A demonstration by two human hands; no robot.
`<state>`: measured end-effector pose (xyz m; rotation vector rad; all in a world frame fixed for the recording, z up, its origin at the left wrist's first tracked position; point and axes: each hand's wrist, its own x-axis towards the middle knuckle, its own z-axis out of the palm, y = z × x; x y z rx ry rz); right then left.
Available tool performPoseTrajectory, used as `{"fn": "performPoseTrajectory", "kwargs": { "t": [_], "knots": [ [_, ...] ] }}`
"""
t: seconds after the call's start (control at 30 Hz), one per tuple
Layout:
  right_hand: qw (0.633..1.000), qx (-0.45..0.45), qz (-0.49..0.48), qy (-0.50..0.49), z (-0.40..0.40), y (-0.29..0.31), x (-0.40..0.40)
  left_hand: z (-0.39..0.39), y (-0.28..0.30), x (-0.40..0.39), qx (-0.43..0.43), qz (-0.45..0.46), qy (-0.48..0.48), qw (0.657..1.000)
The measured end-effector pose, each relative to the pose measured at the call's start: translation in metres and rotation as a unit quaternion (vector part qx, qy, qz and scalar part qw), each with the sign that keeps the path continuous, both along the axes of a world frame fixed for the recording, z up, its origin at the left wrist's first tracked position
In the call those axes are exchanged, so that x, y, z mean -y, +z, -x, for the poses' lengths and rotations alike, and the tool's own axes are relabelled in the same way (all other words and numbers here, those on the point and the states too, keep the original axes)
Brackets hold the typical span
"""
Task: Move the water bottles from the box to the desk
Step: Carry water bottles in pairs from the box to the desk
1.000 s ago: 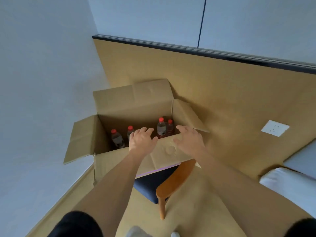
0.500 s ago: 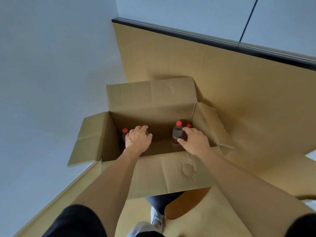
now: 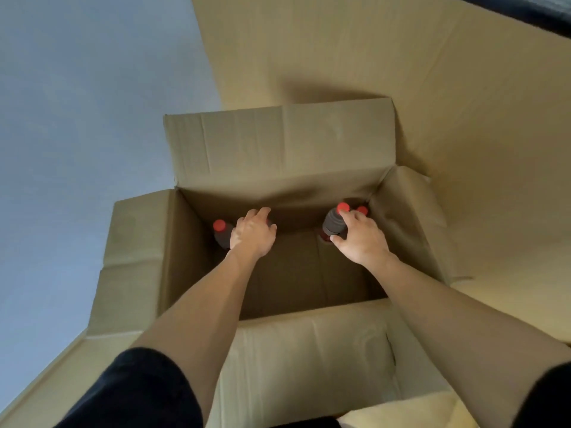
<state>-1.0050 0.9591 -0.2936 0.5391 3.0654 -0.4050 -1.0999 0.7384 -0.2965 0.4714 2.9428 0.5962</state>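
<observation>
Head view: open cardboard box [image 3: 278, 149], flaps spread, four red-capped bottles inside. Right grip [image 3: 360, 239] grasping right front bottle [image 3: 332, 223] by its shoulder; another cap [image 3: 362, 210] just behind. Left grip [image 3: 253, 234] curled over a mostly hidden bottle, probably grasping it; left bottle [image 3: 221, 233] just beside, untouched.

floor [image 3: 463, 88]: tan wood | wall [image 3: 77, 118]: pale grey-blue, left
</observation>
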Motion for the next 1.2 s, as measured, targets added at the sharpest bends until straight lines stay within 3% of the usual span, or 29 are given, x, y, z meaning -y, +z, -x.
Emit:
{"fn": "performPoseTrajectory", "kwargs": {
  "t": [0.3, 0.5, 0.7, 0.9, 1.2],
  "knots": [
    [0.994, -0.106, -0.027, -0.012, 0.149, 0.047, -0.039, 0.132, 0.033, -0.015, -0.072, -0.055, -0.019, 0.996],
    [0.978, -0.195, -0.027, 0.064, 0.249, 0.054, -0.044, 0.208, 0.041, -0.009, -0.153, -0.059, 0.021, 0.986],
    [0.965, -0.182, 0.047, 0.182, 0.364, 0.063, -0.05, 0.294, 0.058, -0.008, -0.196, -0.051, 0.079, 0.976],
    [0.947, -0.15, 0.057, 0.277, 0.466, 0.068, -0.027, 0.345, 0.056, 0.007, -0.179, -0.034, 0.142, 0.973],
    [0.919, -0.134, 0.059, 0.367, 0.559, 0.051, 0.039, 0.386, 0.052, 0.063, -0.184, -0.014, 0.245, 0.952]
  ]
}}
